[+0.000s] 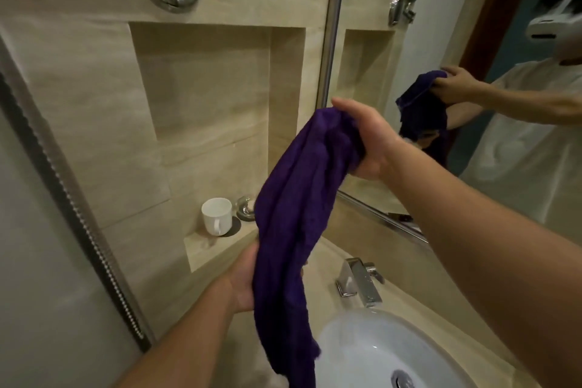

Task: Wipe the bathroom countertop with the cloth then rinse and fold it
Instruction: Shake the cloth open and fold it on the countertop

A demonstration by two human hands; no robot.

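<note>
A dark purple cloth (296, 224) hangs stretched in the air above the beige countertop (419, 274), bunched lengthwise. My right hand (368, 138) grips its top end, raised in front of the mirror. My left hand (244, 280) holds the cloth lower down, near its middle, with the fingers hidden behind the fabric. The cloth's loose tail drops past the left rim of the white sink (374, 353).
A chrome faucet (359, 280) stands behind the sink. A white mug (217, 216) and a glass dish (245, 208) sit on the low ledge by the tiled niche. A mirror (472, 41) covers the right wall, showing the person. A shower hose (78, 214) runs down the left.
</note>
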